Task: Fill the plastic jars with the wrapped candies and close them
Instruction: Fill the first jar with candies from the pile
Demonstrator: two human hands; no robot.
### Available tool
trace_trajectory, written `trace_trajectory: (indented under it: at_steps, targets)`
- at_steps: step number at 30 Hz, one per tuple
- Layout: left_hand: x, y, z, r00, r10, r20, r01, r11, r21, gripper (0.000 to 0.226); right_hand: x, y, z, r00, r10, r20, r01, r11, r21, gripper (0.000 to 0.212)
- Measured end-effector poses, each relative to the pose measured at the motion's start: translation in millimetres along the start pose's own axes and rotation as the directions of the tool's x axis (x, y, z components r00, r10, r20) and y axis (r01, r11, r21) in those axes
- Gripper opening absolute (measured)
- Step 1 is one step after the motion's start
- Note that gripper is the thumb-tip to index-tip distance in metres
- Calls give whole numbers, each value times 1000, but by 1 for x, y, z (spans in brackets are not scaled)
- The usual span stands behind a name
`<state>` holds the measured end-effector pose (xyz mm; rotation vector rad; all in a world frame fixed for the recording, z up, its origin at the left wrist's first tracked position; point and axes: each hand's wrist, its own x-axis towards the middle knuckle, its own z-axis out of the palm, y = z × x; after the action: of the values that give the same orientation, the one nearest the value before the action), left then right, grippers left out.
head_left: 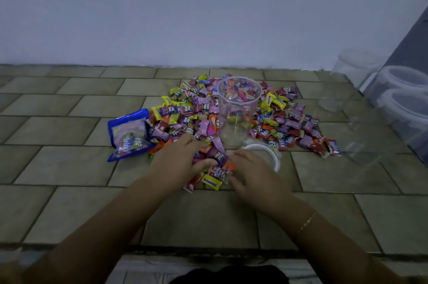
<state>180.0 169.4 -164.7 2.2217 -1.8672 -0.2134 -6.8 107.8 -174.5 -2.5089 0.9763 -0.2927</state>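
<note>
A clear plastic jar [238, 109] stands upright and open in the middle of a wide heap of wrapped candies [190, 112] on the tiled bench [69, 163]. Its white lid [269, 152] lies just in front of it. The left hand [178, 161] and right hand [252, 172], fingers loosely bent, rest on the near candies, cupping a small cluster between them. A blue candy bag [129, 133] lies left of the heap. More clear jars [403, 98] stand at the far right.
</note>
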Motion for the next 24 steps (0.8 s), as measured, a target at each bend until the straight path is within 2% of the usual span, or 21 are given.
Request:
trace_trajectory:
  at_steps: [4, 6, 11, 15, 18, 21, 24]
  targets:
    - [-17, -7, 18, 998, -8, -61, 12, 998, 57, 76, 9, -14, 15, 994, 32, 106, -27, 999, -45, 66]
    - [-21, -10, 30, 997, -30, -74, 34, 998, 54, 76, 14, -16, 22, 988, 57, 144, -47, 996, -73, 70]
    - [-24, -14, 48, 987, 22, -158, -15, 999, 40, 57, 20, -18, 33, 989, 20, 146, -1, 991, -130, 52]
    - [-21, -15, 46, 988, 31, -154, -27, 999, 26, 56, 20, -18, 35, 995, -7, 101, 20, 991, -133, 37]
    - [-20, -14, 44, 993, 4, -117, -3, 1000, 6, 67, 21, -17, 33, 996, 7, 88, 4, 992, -122, 30]
    - [-17, -14, 44, 999, -31, -44, 31, 1000, 0, 81, 23, -15, 32, 996, 22, 88, -13, 995, -102, 32]
    - [-12, -14, 42, 999, -31, -15, 31, 999, 30, 69, 25, -12, 35, 995, 33, 98, -22, 994, -109, 44]
